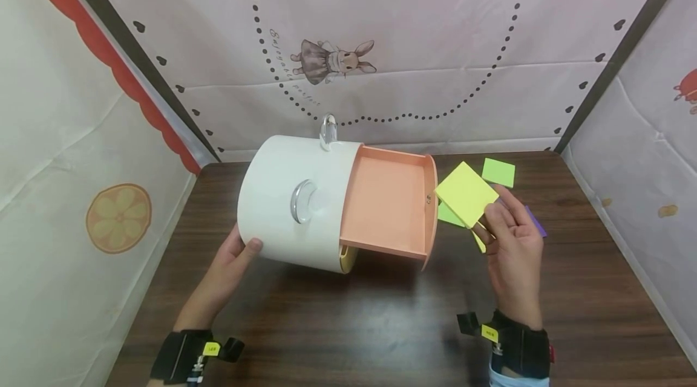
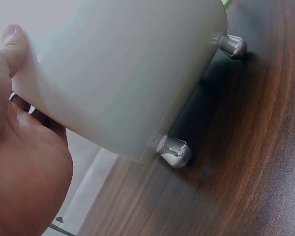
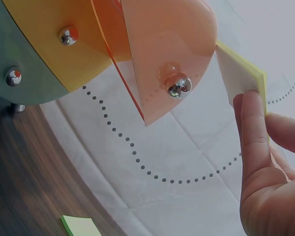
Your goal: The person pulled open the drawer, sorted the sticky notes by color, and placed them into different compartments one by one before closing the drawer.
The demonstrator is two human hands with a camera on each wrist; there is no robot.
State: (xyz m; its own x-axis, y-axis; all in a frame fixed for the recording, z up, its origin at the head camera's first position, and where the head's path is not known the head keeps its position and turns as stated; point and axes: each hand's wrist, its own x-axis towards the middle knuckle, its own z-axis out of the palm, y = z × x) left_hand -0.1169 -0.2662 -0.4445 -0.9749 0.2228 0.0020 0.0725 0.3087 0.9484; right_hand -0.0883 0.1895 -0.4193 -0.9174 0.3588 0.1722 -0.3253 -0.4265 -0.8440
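A white rounded drawer organizer [image 1: 288, 193] with clear loop-shaped pieces on top stands at the middle of the table. My left hand [image 1: 225, 269] holds its closed back end, thumb on the white shell and fingers behind. The peach top drawer [image 1: 389, 199] is pulled out to the right, its visible tray bare. Yellow and green drawer fronts [image 3: 71, 59] show below it in the right wrist view. Beside the peach drawer's front, my right hand [image 1: 514, 248] pinches a yellow sticky note pad [image 1: 465, 193] between thumb and fingers, raised above the table.
Behind and below the right hand lie a green sticky note pad [image 1: 498, 172], another green pad [image 1: 451, 215], a purple one [image 1: 536, 222] and a yellow one [image 1: 479, 243], partly covered. Silver feet [image 2: 174, 151] carry the organizer. Printed cloth walls [image 1: 414, 42] enclose the dark wooden table [image 1: 348, 338].
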